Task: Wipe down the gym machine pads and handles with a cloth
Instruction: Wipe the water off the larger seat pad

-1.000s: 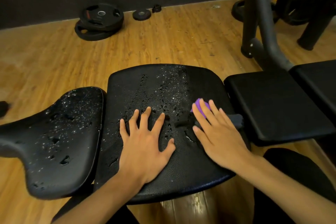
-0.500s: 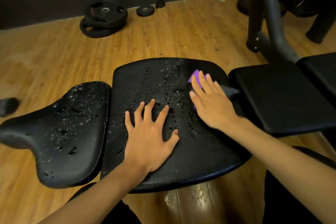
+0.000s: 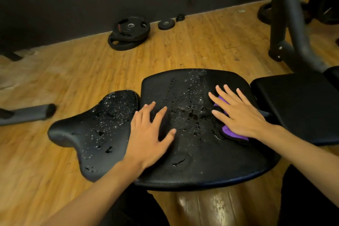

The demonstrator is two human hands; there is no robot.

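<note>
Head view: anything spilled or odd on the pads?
Water droplets cover the left pad and most of the middle pad, unwiped. The strip by the purple cloth under the right hand looks dry. Weight plates lie loose on the floor.

I see a wide black textured gym pad [image 3: 201,163], wet with water droplets [image 3: 183,102] on its left half; a purple cloth [image 3: 231,132] lies toward its right under the flat right hand [image 3: 240,115]

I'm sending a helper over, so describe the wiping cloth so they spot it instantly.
Find the wide black middle pad, beaded with water. On its right side a right hand presses flat on the cloth. It is the only purple thing against all that black.
</note>
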